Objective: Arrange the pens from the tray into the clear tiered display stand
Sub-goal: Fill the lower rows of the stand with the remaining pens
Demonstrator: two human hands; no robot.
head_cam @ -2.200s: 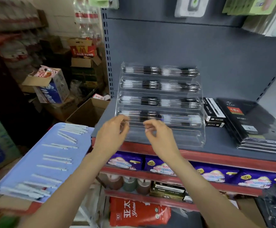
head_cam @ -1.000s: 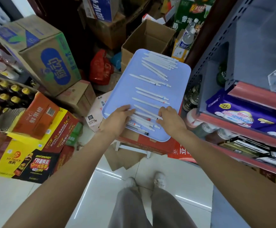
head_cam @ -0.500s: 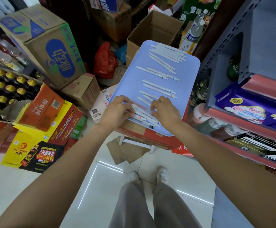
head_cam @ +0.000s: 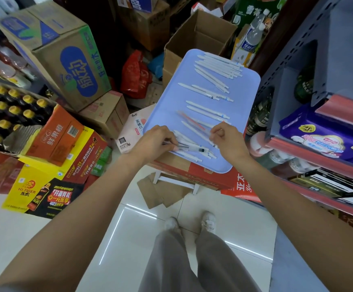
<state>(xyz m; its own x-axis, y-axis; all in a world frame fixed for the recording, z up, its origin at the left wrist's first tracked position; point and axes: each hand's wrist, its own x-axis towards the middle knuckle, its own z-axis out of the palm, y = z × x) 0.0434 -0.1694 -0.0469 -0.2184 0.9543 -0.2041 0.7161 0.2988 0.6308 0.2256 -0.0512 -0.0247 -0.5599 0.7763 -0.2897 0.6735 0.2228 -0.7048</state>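
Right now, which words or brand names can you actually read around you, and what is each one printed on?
"HI TIGER": yellow carton on the floor.
"脉动": large cardboard box with the blue logo, printed sideways.
"鲜果橙": orange carton.
"蜜桃乌": pale pink box beside the tray.
Print on the pens, the purple packs and the water bottle is too small or blurred.

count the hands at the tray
2. Left hand at the tray's near-left edge, fingers curled on the near pens; right hand beside it, pinching a pen.
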